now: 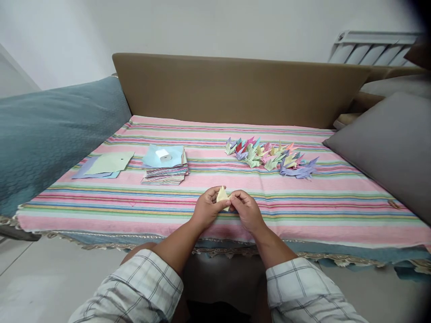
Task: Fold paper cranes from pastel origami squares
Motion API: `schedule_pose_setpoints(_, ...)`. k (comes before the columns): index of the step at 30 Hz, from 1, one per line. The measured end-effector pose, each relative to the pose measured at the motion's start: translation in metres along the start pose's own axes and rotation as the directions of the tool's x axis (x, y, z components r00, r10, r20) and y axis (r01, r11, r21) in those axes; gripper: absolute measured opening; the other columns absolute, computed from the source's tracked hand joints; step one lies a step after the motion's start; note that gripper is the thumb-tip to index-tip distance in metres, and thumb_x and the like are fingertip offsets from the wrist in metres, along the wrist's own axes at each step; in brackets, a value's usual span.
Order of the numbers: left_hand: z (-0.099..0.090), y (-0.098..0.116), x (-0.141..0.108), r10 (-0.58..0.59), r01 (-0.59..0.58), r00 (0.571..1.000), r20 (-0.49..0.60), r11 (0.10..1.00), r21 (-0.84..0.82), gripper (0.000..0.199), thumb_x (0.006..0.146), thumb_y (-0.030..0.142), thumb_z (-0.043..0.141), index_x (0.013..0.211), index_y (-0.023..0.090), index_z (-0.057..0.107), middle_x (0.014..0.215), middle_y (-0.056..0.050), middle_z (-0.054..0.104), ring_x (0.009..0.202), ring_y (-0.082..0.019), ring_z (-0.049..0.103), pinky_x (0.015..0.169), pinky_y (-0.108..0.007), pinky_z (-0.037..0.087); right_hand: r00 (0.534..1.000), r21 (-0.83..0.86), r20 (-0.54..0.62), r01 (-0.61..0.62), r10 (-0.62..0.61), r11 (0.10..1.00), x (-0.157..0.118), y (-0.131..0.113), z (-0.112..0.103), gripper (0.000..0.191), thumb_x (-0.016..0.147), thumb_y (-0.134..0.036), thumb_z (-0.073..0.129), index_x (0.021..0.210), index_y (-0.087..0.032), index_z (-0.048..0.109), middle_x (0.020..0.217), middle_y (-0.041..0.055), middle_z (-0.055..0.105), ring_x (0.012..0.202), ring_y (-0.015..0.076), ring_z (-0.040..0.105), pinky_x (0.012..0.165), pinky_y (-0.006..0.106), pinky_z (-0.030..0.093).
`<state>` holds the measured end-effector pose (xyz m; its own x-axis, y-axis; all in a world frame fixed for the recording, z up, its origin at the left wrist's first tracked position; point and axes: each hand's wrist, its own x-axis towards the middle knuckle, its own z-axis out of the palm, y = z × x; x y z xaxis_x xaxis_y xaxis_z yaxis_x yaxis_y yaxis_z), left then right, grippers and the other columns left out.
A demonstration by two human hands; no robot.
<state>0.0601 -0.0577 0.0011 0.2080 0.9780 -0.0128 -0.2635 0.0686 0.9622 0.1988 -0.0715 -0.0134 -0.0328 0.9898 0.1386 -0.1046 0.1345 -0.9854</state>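
A small pale yellow piece of folded paper [222, 195], pointed at the top, is held just above the front part of the striped cloth. My left hand [207, 208] grips its left side, thumb across the front. At its right edge, the fingertips of my right hand [247, 208] pinch the paper. Both hands are closed, and part of the lower paper is hidden behind the fingers. Beyond my right hand lie several folded paper cranes [266, 154] in many colours, grouped close together.
Left of centre stands a stack of coloured paper sheets [164, 175] with a small white box-like object [163, 155] on top. Loose sheets [109, 163] lie farther left. A striped cloth [101, 220] covers the seat, between a blue armrest [60, 121] and a grey cushion [387, 143].
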Motion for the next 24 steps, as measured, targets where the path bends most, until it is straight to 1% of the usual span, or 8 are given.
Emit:
schedule_pose_setpoints(3, 0.0010, 0.0009, -0.0004, -0.008, 0.008, 1.000, 0.004, 1.000, -0.023, 0.054, 0.053, 0.027, 0.082, 0.101, 0.016, 0.061, 0.079, 0.000, 0.066, 0.075, -0.014, 0.060, 0.070, -0.026, 0.044, 1.000, -0.028, -0.012, 0.018, -0.018, 0.999, -0.0002, -0.0007, 0.0005, 0.022, 0.079, -0.041, 0.059, 0.074, -0.020, 0.055, 0.056, -0.0047, 0.051, 0.054, 0.0098, 0.048, 0.055, 0.022, 0.040)
schedule_pose_setpoints(5, 0.0011, 0.0017, 0.0001, -0.006, 0.005, 1.000, -0.021, 0.999, -0.054, 0.052, 0.053, 0.028, 0.082, 0.100, 0.016, 0.061, 0.076, 0.001, 0.065, 0.071, -0.013, 0.059, 0.069, -0.025, 0.043, 1.000, 0.003, 0.004, 0.002, -0.002, 1.000, -0.0001, -0.0006, 0.0013, 0.023, 0.080, -0.043, 0.058, 0.079, -0.020, 0.057, 0.057, -0.0042, 0.052, 0.056, 0.0104, 0.050, 0.057, 0.023, 0.043)
schedule_pose_setpoints(8, 0.0004, 0.0013, 0.0018, 0.011, -0.019, 0.997, -0.076, 0.995, -0.102, 0.045, 0.054, 0.030, 0.081, 0.091, 0.015, 0.060, 0.071, 0.003, 0.063, 0.066, -0.010, 0.057, 0.065, -0.023, 0.042, 0.995, 0.110, 0.067, -0.082, 0.075, 0.991, -0.0003, -0.0008, 0.0041, 0.029, 0.074, -0.045, 0.064, 0.090, -0.020, 0.058, 0.066, -0.0031, 0.056, 0.059, 0.0105, 0.053, 0.057, 0.024, 0.048)
schedule_pose_setpoints(11, -0.0001, -0.0002, 0.0032, 0.015, -0.027, 0.995, -0.094, 0.991, -0.134, 0.040, 0.054, 0.030, 0.082, 0.080, 0.015, 0.056, 0.071, 0.002, 0.065, 0.064, -0.009, 0.057, 0.063, -0.021, 0.043, 0.984, 0.135, 0.113, -0.152, 0.137, 0.979, -0.0007, -0.0020, 0.0076, 0.035, 0.063, -0.040, 0.075, 0.086, -0.019, 0.058, 0.071, -0.0023, 0.058, 0.060, 0.0094, 0.054, 0.056, 0.023, 0.049)
schedule_pose_setpoints(14, 0.0001, 0.0011, 0.0030, -0.009, -0.007, 0.996, -0.094, 0.986, -0.168, 0.041, 0.054, 0.034, 0.082, 0.077, 0.015, 0.054, 0.071, 0.002, 0.065, 0.062, -0.009, 0.058, 0.061, -0.021, 0.045, 0.985, 0.120, 0.080, -0.163, 0.154, 0.979, 0.0004, -0.0026, 0.0089, 0.033, 0.061, -0.039, 0.076, 0.078, -0.017, 0.058, 0.064, -0.0028, 0.058, 0.056, 0.0089, 0.054, 0.055, 0.023, 0.049)
schedule_pose_setpoints(17, -0.0003, 0.0059, 0.0013, -0.094, 0.082, 0.994, -0.055, 0.978, -0.193, 0.044, 0.055, 0.041, 0.081, 0.079, 0.015, 0.054, 0.071, 0.001, 0.064, 0.059, -0.010, 0.059, 0.055, -0.023, 0.048, 0.987, 0.156, 0.014, -0.163, 0.163, 0.974, 0.0033, -0.0017, 0.0066, 0.034, 0.059, -0.039, 0.077, 0.076, -0.017, 0.058, 0.061, -0.0034, 0.059, 0.052, 0.0084, 0.054, 0.053, 0.023, 0.049)
schedule_pose_setpoints(21, -0.0028, 0.0092, -0.0010, -0.200, 0.200, 0.980, 0.008, 0.971, -0.133, 0.043, 0.052, 0.037, 0.083, 0.075, 0.014, 0.055, 0.066, 0.001, 0.063, 0.056, -0.010, 0.061, 0.052, -0.019, 0.047, 0.983, 0.255, -0.039, -0.165, 0.181, 0.953, 0.0063, -0.0014, 0.0025, 0.035, 0.056, -0.037, 0.079, 0.077, -0.018, 0.059, 0.063, -0.0035, 0.061, 0.052, 0.0077, 0.054, 0.053, 0.023, 0.049)
schedule_pose_setpoints(24, -0.0048, 0.0076, -0.0015, -0.213, 0.214, 0.977, 0.022, 0.970, -0.117, 0.041, 0.052, 0.038, 0.083, 0.070, 0.013, 0.056, 0.062, 0.000, 0.063, 0.055, -0.009, 0.060, 0.052, -0.019, 0.046, 0.978, 0.299, -0.057, -0.174, 0.199, 0.938, 0.0065, -0.0022, 0.0020, 0.036, 0.054, -0.034, 0.081, 0.078, -0.018, 0.059, 0.062, -0.0047, 0.061, 0.050, 0.0070, 0.054, 0.052, 0.022, 0.049)
